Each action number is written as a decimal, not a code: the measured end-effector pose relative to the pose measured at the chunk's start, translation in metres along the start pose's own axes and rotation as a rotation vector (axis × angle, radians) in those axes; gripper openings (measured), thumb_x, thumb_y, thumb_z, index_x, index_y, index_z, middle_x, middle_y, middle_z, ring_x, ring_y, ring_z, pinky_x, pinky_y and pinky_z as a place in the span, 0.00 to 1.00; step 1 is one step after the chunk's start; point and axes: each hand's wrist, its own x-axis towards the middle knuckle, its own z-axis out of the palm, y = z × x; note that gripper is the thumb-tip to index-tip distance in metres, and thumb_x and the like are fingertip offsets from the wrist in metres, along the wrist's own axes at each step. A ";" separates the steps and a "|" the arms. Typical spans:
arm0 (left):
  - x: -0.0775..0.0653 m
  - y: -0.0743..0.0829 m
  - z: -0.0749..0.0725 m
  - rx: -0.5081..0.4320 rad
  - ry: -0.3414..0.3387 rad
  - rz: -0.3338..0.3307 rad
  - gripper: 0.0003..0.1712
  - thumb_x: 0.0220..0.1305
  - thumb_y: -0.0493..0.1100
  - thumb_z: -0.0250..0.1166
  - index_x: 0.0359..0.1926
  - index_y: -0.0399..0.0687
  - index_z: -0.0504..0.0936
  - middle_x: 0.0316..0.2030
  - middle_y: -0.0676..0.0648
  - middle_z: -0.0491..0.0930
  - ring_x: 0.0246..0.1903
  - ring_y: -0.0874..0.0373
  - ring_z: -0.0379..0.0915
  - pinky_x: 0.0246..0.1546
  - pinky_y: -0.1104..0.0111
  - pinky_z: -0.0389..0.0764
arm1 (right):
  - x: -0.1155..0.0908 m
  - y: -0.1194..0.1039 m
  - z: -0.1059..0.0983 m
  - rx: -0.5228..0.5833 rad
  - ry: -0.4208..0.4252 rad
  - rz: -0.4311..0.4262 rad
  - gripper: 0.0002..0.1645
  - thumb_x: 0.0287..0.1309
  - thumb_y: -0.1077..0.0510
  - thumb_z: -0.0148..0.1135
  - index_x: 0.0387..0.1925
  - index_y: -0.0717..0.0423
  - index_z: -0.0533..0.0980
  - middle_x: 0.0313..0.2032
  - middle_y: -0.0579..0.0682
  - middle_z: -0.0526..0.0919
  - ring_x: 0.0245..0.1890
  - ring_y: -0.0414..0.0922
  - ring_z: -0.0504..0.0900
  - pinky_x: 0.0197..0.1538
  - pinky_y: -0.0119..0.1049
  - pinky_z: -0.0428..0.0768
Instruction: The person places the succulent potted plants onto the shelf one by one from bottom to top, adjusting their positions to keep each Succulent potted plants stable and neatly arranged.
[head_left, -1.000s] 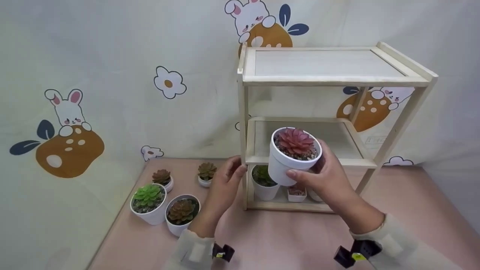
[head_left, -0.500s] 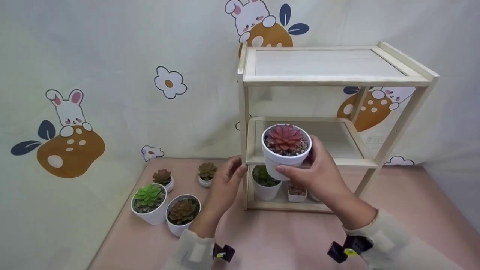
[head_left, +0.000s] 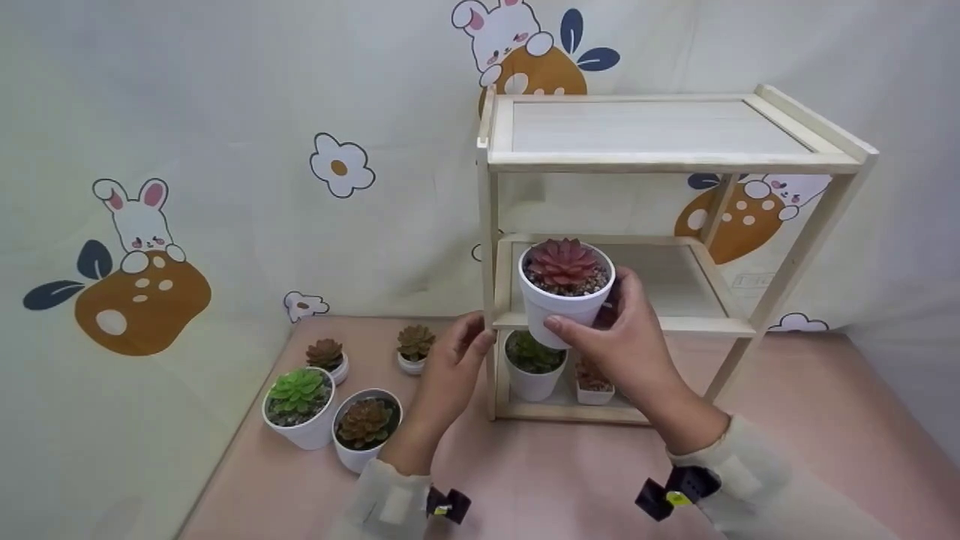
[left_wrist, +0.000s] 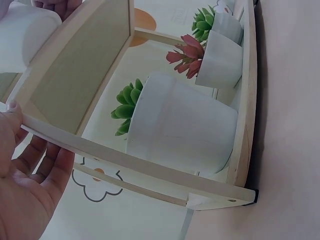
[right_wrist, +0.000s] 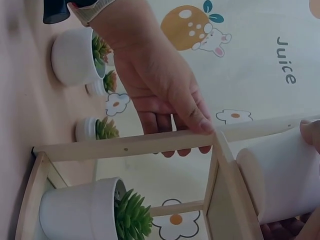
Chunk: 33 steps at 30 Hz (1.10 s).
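My right hand (head_left: 628,341) grips a white pot with a red succulent (head_left: 564,307), thumb on the near side. The pot is upright, in front of the middle tier of the wooden shelf rack (head_left: 622,159); whether it touches the board I cannot tell. My left hand (head_left: 448,367) holds the rack's front left post, thumb on one side and fingers round the other, as the left wrist view shows. On the bottom tier stand a potted green succulent (left_wrist: 182,125), a small pot with a reddish succulent (left_wrist: 220,60) and another green one (left_wrist: 227,27).
Left of the rack, on the pink tabletop (head_left: 540,480), stand a bright green potted succulent (head_left: 298,409), a brown one (head_left: 365,427) and two small brownish ones, (head_left: 325,356) by the wall and another nearer the rack. A printed cloth (head_left: 247,240) hangs behind.
My right hand has moved left and slightly up with the red succulent's pot, closer to the middle tier's left part. The left hand has stayed on the post.
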 end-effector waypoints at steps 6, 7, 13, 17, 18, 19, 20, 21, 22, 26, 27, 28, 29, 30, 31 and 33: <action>0.000 0.001 0.001 -0.007 0.009 0.011 0.28 0.78 0.58 0.58 0.68 0.47 0.76 0.60 0.44 0.81 0.64 0.50 0.76 0.67 0.53 0.77 | -0.003 0.005 0.004 -0.034 0.050 -0.004 0.55 0.51 0.55 0.83 0.73 0.60 0.60 0.64 0.57 0.74 0.65 0.52 0.76 0.68 0.47 0.78; 0.000 0.002 0.001 -0.008 0.009 0.014 0.28 0.78 0.57 0.58 0.68 0.47 0.76 0.60 0.44 0.81 0.64 0.50 0.76 0.67 0.53 0.77 | -0.004 0.007 0.004 -0.050 0.057 -0.004 0.56 0.51 0.54 0.83 0.73 0.60 0.59 0.65 0.57 0.74 0.65 0.52 0.76 0.68 0.47 0.78; 0.000 0.002 0.002 -0.008 0.007 0.020 0.27 0.77 0.58 0.58 0.67 0.48 0.77 0.60 0.44 0.80 0.64 0.51 0.75 0.68 0.52 0.76 | -0.004 0.009 0.005 -0.119 0.078 -0.004 0.57 0.51 0.51 0.83 0.74 0.60 0.60 0.66 0.57 0.73 0.67 0.53 0.75 0.70 0.50 0.76; -0.001 0.002 0.001 -0.011 0.003 0.021 0.28 0.77 0.58 0.58 0.68 0.48 0.76 0.61 0.44 0.80 0.64 0.51 0.75 0.68 0.52 0.76 | -0.002 0.008 0.005 -0.128 0.076 0.004 0.56 0.52 0.50 0.83 0.73 0.60 0.60 0.66 0.58 0.73 0.66 0.53 0.75 0.69 0.49 0.77; -0.001 0.002 0.001 -0.012 0.002 0.023 0.28 0.77 0.58 0.58 0.68 0.48 0.76 0.61 0.44 0.80 0.64 0.51 0.75 0.68 0.52 0.76 | -0.001 0.007 0.005 -0.126 0.075 0.006 0.56 0.52 0.50 0.82 0.73 0.61 0.60 0.66 0.58 0.73 0.66 0.53 0.75 0.69 0.49 0.78; -0.001 0.002 0.001 -0.013 0.002 0.024 0.27 0.77 0.58 0.58 0.67 0.48 0.76 0.61 0.44 0.80 0.64 0.51 0.75 0.68 0.52 0.76 | 0.000 0.007 0.005 -0.125 0.074 0.009 0.56 0.52 0.49 0.82 0.74 0.61 0.60 0.66 0.58 0.74 0.66 0.52 0.76 0.69 0.48 0.78; -0.001 0.002 0.001 -0.015 0.001 0.026 0.27 0.77 0.58 0.58 0.67 0.48 0.76 0.60 0.44 0.80 0.64 0.51 0.75 0.68 0.52 0.76 | 0.001 0.006 0.005 -0.124 0.072 0.013 0.56 0.52 0.49 0.82 0.74 0.61 0.59 0.66 0.58 0.74 0.66 0.52 0.76 0.68 0.48 0.78; -0.001 0.002 0.001 -0.015 0.001 0.028 0.27 0.78 0.58 0.58 0.67 0.48 0.76 0.60 0.44 0.80 0.64 0.51 0.75 0.67 0.52 0.76 | 0.001 0.006 0.005 -0.123 0.070 0.019 0.56 0.53 0.48 0.82 0.74 0.61 0.59 0.66 0.58 0.73 0.66 0.52 0.75 0.68 0.48 0.78; -0.001 0.002 0.001 -0.014 0.000 0.028 0.27 0.77 0.58 0.58 0.67 0.49 0.76 0.60 0.44 0.80 0.64 0.51 0.75 0.67 0.52 0.76 | 0.002 0.006 0.005 -0.120 0.070 0.019 0.56 0.53 0.48 0.82 0.74 0.61 0.59 0.66 0.58 0.74 0.66 0.52 0.76 0.68 0.48 0.78; -0.002 0.001 0.001 -0.010 0.001 0.026 0.27 0.77 0.59 0.58 0.68 0.50 0.76 0.61 0.45 0.80 0.64 0.51 0.75 0.68 0.53 0.77 | 0.005 0.004 0.006 -0.122 0.070 0.025 0.56 0.53 0.48 0.81 0.75 0.61 0.59 0.66 0.59 0.74 0.65 0.53 0.76 0.68 0.48 0.79; -0.002 0.001 0.001 -0.010 0.002 0.026 0.28 0.77 0.59 0.58 0.68 0.50 0.76 0.61 0.45 0.80 0.64 0.51 0.75 0.68 0.53 0.77 | 0.005 0.004 0.006 -0.124 0.069 0.026 0.56 0.53 0.48 0.81 0.75 0.61 0.59 0.66 0.59 0.74 0.66 0.53 0.76 0.68 0.48 0.79; -0.002 0.002 0.001 -0.012 0.001 0.027 0.28 0.77 0.59 0.58 0.68 0.50 0.76 0.61 0.45 0.80 0.64 0.51 0.76 0.68 0.53 0.77 | 0.006 0.004 0.006 -0.124 0.069 0.028 0.57 0.53 0.48 0.81 0.75 0.62 0.59 0.66 0.60 0.74 0.66 0.54 0.76 0.68 0.49 0.78; -0.002 0.002 0.001 -0.014 0.002 0.029 0.28 0.77 0.59 0.58 0.68 0.50 0.76 0.61 0.45 0.80 0.64 0.51 0.76 0.68 0.53 0.77 | 0.007 0.004 0.006 -0.127 0.069 0.031 0.57 0.53 0.48 0.81 0.75 0.62 0.59 0.66 0.59 0.74 0.66 0.54 0.75 0.68 0.48 0.78; -0.002 0.002 0.001 -0.014 0.002 0.031 0.28 0.77 0.59 0.58 0.68 0.49 0.76 0.61 0.44 0.80 0.64 0.51 0.76 0.68 0.53 0.77 | 0.008 0.005 0.006 -0.129 0.070 0.032 0.57 0.53 0.48 0.81 0.75 0.62 0.59 0.66 0.59 0.74 0.66 0.54 0.75 0.68 0.48 0.78; -0.002 0.002 0.001 -0.014 0.003 0.032 0.28 0.77 0.59 0.58 0.68 0.49 0.76 0.61 0.45 0.80 0.64 0.51 0.76 0.68 0.53 0.77 | 0.009 0.005 0.006 -0.133 0.071 0.031 0.57 0.53 0.48 0.81 0.75 0.62 0.59 0.66 0.59 0.73 0.65 0.53 0.75 0.68 0.48 0.78; -0.002 0.002 0.001 -0.016 0.002 0.034 0.29 0.77 0.59 0.58 0.68 0.49 0.76 0.61 0.44 0.80 0.64 0.51 0.76 0.67 0.53 0.77 | 0.010 0.006 0.005 -0.139 0.071 0.027 0.56 0.54 0.48 0.81 0.75 0.61 0.59 0.66 0.59 0.73 0.65 0.53 0.75 0.67 0.48 0.78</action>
